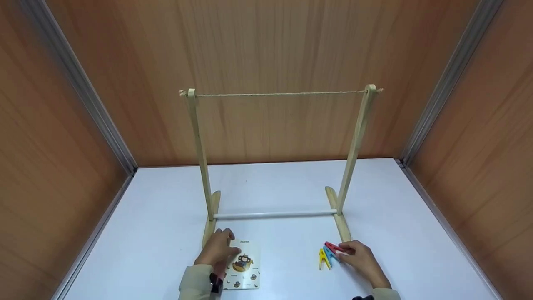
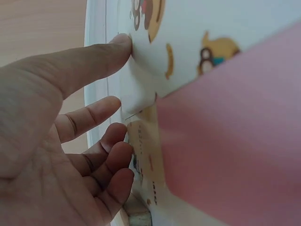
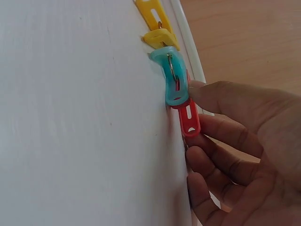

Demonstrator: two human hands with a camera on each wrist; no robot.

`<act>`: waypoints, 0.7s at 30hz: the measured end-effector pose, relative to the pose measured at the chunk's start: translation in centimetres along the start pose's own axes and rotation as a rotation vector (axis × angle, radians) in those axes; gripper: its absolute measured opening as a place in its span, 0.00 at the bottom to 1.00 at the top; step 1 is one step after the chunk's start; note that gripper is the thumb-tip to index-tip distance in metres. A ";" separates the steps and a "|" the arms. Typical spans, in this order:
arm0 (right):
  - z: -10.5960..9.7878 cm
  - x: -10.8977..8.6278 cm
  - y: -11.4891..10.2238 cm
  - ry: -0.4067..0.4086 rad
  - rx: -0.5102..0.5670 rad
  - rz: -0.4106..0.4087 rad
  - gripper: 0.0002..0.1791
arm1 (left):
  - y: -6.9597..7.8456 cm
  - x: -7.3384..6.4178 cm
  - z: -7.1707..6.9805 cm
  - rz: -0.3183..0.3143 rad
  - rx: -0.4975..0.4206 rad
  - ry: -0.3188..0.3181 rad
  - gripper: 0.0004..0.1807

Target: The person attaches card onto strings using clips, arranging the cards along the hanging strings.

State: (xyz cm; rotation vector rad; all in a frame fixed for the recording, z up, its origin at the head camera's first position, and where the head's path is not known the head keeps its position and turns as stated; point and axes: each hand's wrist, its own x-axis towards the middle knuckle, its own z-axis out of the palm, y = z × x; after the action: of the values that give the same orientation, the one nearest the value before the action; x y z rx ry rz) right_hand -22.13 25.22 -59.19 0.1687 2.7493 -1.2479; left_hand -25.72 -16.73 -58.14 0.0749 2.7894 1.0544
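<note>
A white picture card [image 1: 250, 273] with a monkey on a banana lies in front of the stand. My left hand [image 1: 217, 248] holds it by its left edge, the thumb [image 2: 101, 59] on its printed face and the other fingers curled beside the edge. A pink sheet [image 2: 225, 136] and a beige printed surface [image 2: 143, 160] show beside the card in the left wrist view. To the right, my right hand [image 1: 361, 259] pinches a red clothespin [image 3: 190, 120] between thumb and forefinger. A blue clothespin [image 3: 173, 77] overlaps it, and a yellow clothespin [image 3: 153, 16] lies beyond.
A wooden stand [image 1: 357, 143] with two uprights, flat feet and a white crossbar [image 1: 272, 215] stands on the white table [image 1: 166, 216]. A thin cord [image 1: 275, 94] runs between the upright tops. Wood-grained panels [image 1: 275, 133] enclose the back and both sides.
</note>
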 end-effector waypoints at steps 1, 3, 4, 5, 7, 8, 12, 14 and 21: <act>0.0 0.0 0.0 -0.003 0.000 0.004 0.21 | 0.0 0.1 0.0 -0.001 -0.002 -0.005 0.21; 0.0 0.0 0.1 -0.005 -0.007 0.004 0.21 | 0.1 0.2 -0.1 -0.007 -0.002 -0.010 0.20; 0.0 0.0 0.2 -0.007 -0.011 0.004 0.22 | 0.1 0.3 -0.1 -0.009 -0.001 -0.010 0.20; 0.0 0.0 0.2 -0.009 -0.013 0.001 0.22 | 0.0 0.4 0.0 -0.013 0.002 -0.008 0.21; 0.0 -0.1 0.2 -0.010 -0.016 -0.003 0.22 | 0.0 0.6 0.1 -0.027 0.002 -0.006 0.21; 0.0 -0.1 0.2 -0.010 -0.017 -0.004 0.22 | -0.1 0.7 0.1 -0.030 0.004 -0.004 0.21; -0.1 -0.3 0.3 -0.008 -0.010 -0.008 0.22 | -0.3 0.7 0.1 -0.049 0.001 -0.005 0.21; -0.1 -0.3 0.3 -0.007 -0.004 -0.015 0.22 | -0.3 0.8 0.0 -0.050 -0.002 -0.003 0.21; -0.1 -0.5 0.7 0.013 0.023 -0.106 0.20 | -0.3 0.8 -0.1 -0.036 -0.013 0.021 0.21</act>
State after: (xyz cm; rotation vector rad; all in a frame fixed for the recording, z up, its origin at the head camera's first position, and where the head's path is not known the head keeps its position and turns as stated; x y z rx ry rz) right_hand -21.57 25.75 -59.56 0.0341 2.7887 -1.3088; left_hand -26.54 -16.95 -58.39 0.0119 2.7916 1.0713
